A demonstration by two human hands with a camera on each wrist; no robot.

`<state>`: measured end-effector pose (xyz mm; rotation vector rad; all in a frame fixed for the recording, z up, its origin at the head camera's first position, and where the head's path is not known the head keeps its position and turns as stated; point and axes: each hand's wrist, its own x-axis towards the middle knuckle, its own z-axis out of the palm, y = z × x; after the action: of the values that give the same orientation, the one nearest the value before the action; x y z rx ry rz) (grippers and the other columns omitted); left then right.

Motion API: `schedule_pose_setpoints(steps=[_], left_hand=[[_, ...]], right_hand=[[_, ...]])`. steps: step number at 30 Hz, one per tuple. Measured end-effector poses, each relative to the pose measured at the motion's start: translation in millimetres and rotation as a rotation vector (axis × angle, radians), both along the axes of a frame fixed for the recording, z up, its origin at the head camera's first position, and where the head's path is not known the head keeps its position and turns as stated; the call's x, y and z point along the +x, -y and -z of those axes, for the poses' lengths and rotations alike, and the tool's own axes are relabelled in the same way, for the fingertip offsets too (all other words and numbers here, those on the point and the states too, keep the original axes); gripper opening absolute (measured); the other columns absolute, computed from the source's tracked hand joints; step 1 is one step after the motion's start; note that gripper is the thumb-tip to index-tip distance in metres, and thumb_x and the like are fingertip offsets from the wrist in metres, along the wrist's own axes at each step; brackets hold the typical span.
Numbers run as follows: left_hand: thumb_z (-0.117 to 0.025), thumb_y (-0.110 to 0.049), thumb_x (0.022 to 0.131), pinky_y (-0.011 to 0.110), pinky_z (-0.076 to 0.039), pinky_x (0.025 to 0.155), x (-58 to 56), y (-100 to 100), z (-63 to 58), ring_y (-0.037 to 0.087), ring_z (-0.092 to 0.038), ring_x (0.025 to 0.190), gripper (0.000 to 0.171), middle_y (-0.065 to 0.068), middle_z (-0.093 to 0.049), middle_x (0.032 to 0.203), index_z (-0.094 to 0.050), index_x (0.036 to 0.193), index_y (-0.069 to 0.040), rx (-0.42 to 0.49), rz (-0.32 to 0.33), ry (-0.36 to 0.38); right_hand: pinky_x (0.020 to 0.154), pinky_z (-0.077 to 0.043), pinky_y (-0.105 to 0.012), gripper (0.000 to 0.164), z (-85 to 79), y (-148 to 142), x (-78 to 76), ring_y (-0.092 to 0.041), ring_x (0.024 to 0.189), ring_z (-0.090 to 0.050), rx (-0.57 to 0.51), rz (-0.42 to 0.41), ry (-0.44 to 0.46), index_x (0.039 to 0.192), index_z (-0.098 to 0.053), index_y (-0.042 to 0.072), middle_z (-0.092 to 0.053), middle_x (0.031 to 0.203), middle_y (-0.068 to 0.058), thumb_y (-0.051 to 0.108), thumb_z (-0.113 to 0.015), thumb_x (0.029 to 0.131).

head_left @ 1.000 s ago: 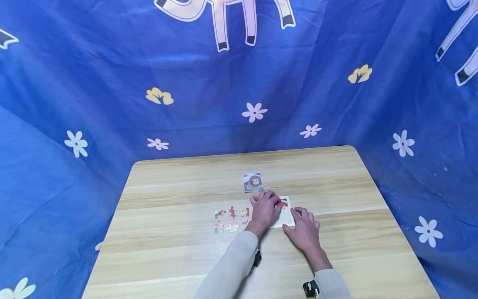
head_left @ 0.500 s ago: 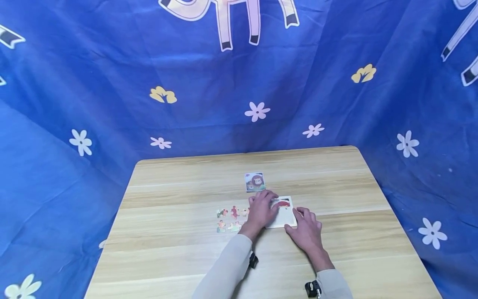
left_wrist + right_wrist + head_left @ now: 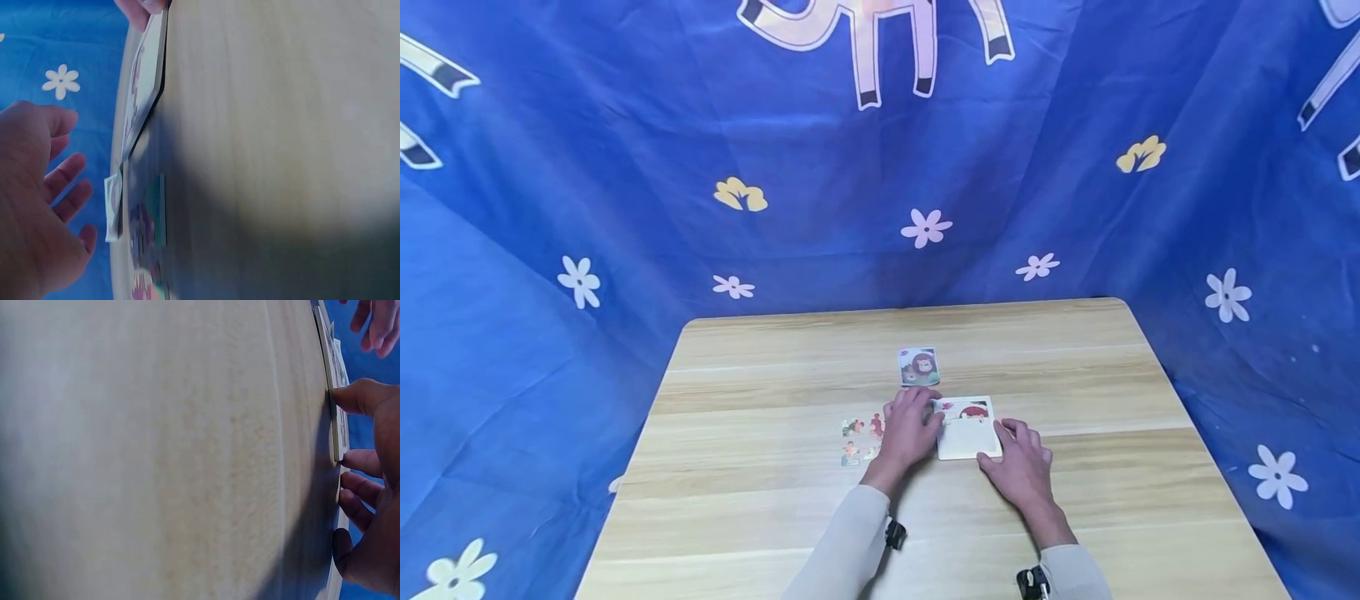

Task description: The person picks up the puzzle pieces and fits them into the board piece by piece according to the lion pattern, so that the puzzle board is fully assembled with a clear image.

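A shallow white jigsaw tray (image 3: pixel 966 442) lies on the table, with joined picture pieces (image 3: pixel 973 412) along its far side, part of a reddish-brown mane among them. My right hand (image 3: pixel 1022 462) holds the tray's near right corner, thumb on the front edge and index finger at the right side, as the right wrist view shows. My left hand (image 3: pixel 910 429) hovers by the tray's left edge, fingers loosely bent and nothing in them. Loose jigsaw pieces (image 3: pixel 851 451) lie left of that hand, which hides some of them in the head view. The left wrist view shows several loose pieces (image 3: pixel 156 209) too.
Behind the tray lies a small lion picture card (image 3: pixel 919 367). The wood-grain table (image 3: pixel 760 500) ends at a blue cloth backdrop (image 3: pixel 820 192) with flowers and animal legs on it. Black wrist cameras sit on both forearms.
My left hand has drawn back leftward off the tray's picture pieces, uncovering more of them, and now covers more of the loose pieces. My right hand stays at the tray's corner.
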<state>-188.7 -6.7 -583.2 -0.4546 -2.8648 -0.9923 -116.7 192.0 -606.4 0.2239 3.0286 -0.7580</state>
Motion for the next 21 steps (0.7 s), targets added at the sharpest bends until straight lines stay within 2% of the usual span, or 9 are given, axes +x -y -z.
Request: schedule_pose_setpoints(steps=[10,21], left_hand=[[-0.063,-0.029,0.089,0.046,-0.034,0.097,8.5,29.7,2.5,0.020,-0.053,0.110,0.027,-0.002,-0.063,0.119,-0.065,0.115,-0.021,0.046,-0.091,0.033],[-0.066,-0.026,0.088,0.048,-0.033,0.098,10.7,48.7,0.3,0.022,-0.053,0.113,0.029,0.000,-0.062,0.123,-0.065,0.116,-0.021,0.084,-0.153,0.045]], right_hand=[[0.091,-0.032,-0.051,0.073,-1.1,1.3,1.3,-0.031,0.128,-0.038,-0.014,0.003,0.029,0.140,-0.051,0.010,-0.045,0.141,-0.007,0.045,-0.069,0.079],[0.089,-0.032,-0.051,0.072,-1.7,0.3,1.7,-0.032,0.127,-0.039,-0.014,-0.003,0.016,0.139,-0.051,0.009,-0.046,0.141,-0.009,0.045,-0.069,0.079]])
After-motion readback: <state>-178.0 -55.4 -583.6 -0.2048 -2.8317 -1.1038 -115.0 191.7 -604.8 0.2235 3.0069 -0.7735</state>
